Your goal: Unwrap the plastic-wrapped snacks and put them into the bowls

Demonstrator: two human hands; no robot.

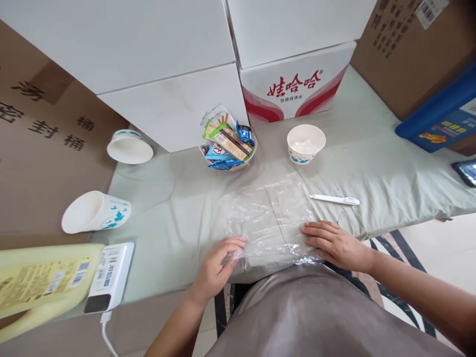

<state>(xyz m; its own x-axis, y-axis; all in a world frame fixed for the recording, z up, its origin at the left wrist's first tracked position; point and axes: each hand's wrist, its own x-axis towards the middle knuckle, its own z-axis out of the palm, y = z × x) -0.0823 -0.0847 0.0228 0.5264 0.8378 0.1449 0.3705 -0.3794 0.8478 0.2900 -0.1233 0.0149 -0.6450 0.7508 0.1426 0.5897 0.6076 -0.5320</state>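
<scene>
A thin clear plastic sheet (273,218) lies spread and wrinkled on the cloth-covered surface in front of me. At its left edge, my left hand (219,263) pinches the plastic between thumb and fingers. My right hand (332,243) rests on the sheet's right edge, fingers stretched out flat; its thumb is hidden. Just beyond the right fingers is a slim white pen-like cutter (334,199). Behind the sheet stand a paper cup (303,157) with something whitish inside and a bowl (250,161) heaped with wrapped snacks (228,141).
Two paper cups (118,213) lie tipped at the left, near a white power bank (111,270) with a cable and a yellow jug (44,277). White boxes (178,109) and a red-marked carton (297,94) line the back. A blue package (439,114) and a phone (466,172) are at right.
</scene>
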